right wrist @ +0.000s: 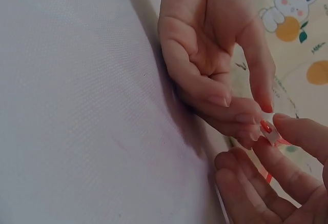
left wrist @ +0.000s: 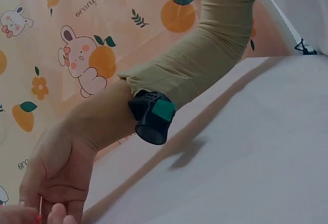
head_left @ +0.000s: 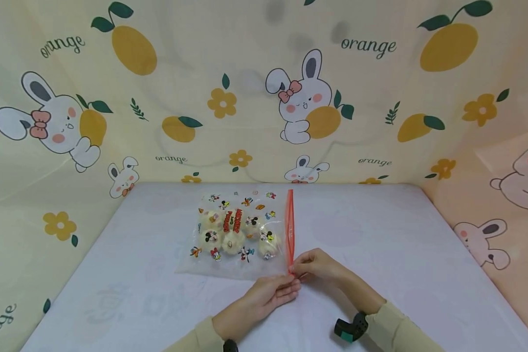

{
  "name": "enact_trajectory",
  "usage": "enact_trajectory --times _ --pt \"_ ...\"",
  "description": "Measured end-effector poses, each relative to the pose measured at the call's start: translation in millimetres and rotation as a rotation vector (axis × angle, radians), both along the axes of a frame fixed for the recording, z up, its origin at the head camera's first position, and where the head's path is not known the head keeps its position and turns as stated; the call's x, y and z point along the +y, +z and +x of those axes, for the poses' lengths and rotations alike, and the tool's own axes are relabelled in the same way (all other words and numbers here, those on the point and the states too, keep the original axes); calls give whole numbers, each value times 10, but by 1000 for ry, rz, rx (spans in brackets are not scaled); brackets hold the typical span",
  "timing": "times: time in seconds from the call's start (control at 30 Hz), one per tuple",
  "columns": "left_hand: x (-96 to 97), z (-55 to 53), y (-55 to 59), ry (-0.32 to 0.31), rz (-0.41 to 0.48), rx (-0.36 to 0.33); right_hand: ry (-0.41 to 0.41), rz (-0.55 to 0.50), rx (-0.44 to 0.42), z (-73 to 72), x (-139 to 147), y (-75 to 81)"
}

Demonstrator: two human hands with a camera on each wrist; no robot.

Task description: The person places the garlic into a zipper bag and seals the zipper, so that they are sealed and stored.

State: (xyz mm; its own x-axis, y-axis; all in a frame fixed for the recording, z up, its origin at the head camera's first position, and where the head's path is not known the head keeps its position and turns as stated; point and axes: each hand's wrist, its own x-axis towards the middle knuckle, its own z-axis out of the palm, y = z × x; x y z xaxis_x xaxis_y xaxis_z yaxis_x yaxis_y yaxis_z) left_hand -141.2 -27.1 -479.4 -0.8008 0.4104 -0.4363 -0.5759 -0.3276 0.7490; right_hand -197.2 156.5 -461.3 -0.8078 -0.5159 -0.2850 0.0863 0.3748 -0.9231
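A clear zip bag [head_left: 242, 266] with cartoon prints lies flat on the table, several pale round pieces [head_left: 232, 243] inside. Its red zip strip [head_left: 290, 220] runs along the right side. At the near end of the strip, my right hand [head_left: 319, 264] pinches the small red-and-white zip end [right wrist: 269, 131] between thumb and forefinger. My left hand [head_left: 268, 296] comes in from below, palm partly turned up. In the right wrist view its thumb stands apart from its loosely bent fingers [right wrist: 241, 116], tips right beside the zip end.
The white-covered table [head_left: 378, 220] extends around the bag. A cloth backdrop [head_left: 246, 98] with rabbits and oranges rises behind and at both sides. A black wrist camera [head_left: 352, 326] sits on the right wrist; another dark one [head_left: 231, 345] shows at the left wrist.
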Motion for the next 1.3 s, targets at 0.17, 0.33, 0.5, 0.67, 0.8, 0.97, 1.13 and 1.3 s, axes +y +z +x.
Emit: enact_trajectory --times 0.17,0.33,0.5,0.67,0.8,0.97,1.13,1.3 --pt "24 2 -7 19 -16 5 21 -10 8 17 12 6" --pt "27 5 0 25 -34 11 27 -10 10 28 8 5" --pt "26 15 -5 27 -41 25 18 16 14 43 -14 1" --pt "37 22 -19 41 -51 34 4 11 7 59 -30 7" --pt "51 24 -30 54 -59 28 -5 6 -2 60 -31 2" --pt "64 34 -26 62 -63 39 -5 12 -2 58 -26 -13" --pt "59 35 -27 59 -68 45 -8 -10 5 66 -30 -19" --pt "51 32 -23 51 -76 47 -3 -16 17 69 -55 -9"
